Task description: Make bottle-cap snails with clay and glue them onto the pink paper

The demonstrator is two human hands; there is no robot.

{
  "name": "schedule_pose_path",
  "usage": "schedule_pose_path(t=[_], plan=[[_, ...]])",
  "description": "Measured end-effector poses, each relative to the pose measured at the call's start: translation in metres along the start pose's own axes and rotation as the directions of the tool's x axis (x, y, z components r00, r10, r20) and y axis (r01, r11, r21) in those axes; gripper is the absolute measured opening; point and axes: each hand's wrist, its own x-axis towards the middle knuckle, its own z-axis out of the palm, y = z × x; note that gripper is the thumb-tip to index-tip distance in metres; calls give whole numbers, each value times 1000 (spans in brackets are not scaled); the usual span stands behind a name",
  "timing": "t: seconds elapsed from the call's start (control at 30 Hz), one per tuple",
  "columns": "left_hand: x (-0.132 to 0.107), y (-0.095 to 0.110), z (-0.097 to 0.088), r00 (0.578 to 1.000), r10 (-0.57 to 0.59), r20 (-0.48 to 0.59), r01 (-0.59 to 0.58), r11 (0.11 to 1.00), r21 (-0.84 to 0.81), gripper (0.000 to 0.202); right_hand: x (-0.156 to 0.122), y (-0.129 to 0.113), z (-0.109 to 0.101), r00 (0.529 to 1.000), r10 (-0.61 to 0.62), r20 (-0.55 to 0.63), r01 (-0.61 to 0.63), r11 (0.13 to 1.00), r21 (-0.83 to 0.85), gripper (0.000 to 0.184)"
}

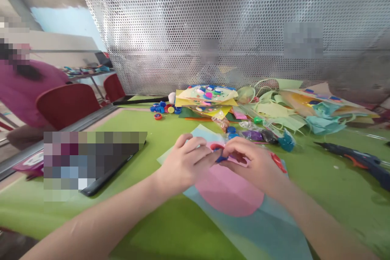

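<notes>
Both hands meet over a pink paper round on a light blue paper sheet. Between them is a small blue piece, mostly covered by fingers; it may be a bottle cap. My right hand pinches it from the right, thumb below and fingers curled above. My left hand comes from the other side, closed, with its fingertips against the same piece. A red curved piece shows just behind the fingers. Another red piece lies beside my right wrist, on the blue sheet.
Small blue, red and yellow caps lie farther back, left of stacked decorated papers. Bagged coloured lumps sit behind my right hand. A glue gun rests right, a dark flat object left. A perforated metal panel stands behind.
</notes>
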Motion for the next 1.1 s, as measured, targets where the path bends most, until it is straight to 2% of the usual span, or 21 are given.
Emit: schedule_pose_path(t=[0.23,0.43,0.53,0.63,0.7,0.73,0.8,0.87,0.93,0.97,1.1], plan=[[-1,1,4,994,-106,41,106,994,-1,13,-5,4,1,984,-168,-62,147,954,-260,11],[-4,-3,4,987,-140,80,143,989,-38,20,-5,10,1,951,-281,-128,220,907,-359,12],[-4,-6,2,986,-164,40,167,984,-64,24,-4,11,-1,959,-225,-173,151,921,-360,15],[-3,-8,1,969,-248,-23,242,960,-140,24,-2,9,-5,970,-80,-228,23,970,-243,15],[0,-9,0,928,-371,-33,351,901,-255,26,-1,6,-7,970,35,-240,-62,993,-104,16],[2,-8,-1,893,-449,-12,422,848,-321,28,-1,5,-8,967,100,-234,-108,994,-23,17],[5,-8,-4,792,-607,67,575,702,-420,33,0,2,-10,955,207,-213,-176,972,152,19],[8,-9,-7,680,-718,151,690,556,-464,37,1,2,-12,942,287,-172,-223,923,315,21],[10,-11,-8,596,-770,228,748,429,-507,41,1,3,-13,933,339,-125,-250,855,454,24],[10,-11,-8,568,-778,267,759,369,-536,43,1,3,-13,928,358,-104,-258,819,513,25],[9,-13,-6,506,-751,424,730,110,-675,48,1,4,-14,922,384,-48,-259,704,661,28]])
